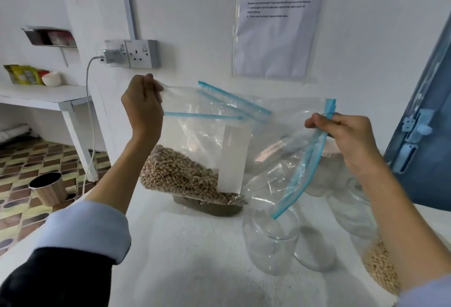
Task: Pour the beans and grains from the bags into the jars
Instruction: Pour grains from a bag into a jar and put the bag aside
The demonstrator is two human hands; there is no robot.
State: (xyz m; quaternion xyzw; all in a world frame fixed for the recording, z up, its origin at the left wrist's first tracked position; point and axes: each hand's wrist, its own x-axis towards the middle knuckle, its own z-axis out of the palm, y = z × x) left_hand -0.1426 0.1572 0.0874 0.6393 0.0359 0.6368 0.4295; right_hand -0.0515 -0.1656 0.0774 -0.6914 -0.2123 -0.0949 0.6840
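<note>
A clear zip bag (202, 136) with a blue zip strip and a white label hangs above the white table (185, 253). Pale beans (180, 175) fill its lower left corner. My left hand (142, 106) pinches the bag's top left corner. My right hand (346, 133) pinches the blue zip strip at the bag's right side, and the strip's loose end droops toward an empty glass jar (271, 240). A darker bag of grains (210, 206) lies under the beans. At the right edge, a jar holding beans (378, 265) shows partly behind my right forearm.
More clear glass jars (314, 248) stand close together behind and right of the empty one. A wall socket with a plugged charger (131, 53) and a paper sheet (278, 18) are on the wall. A metal bin (47, 187) stands on the tiled floor at left.
</note>
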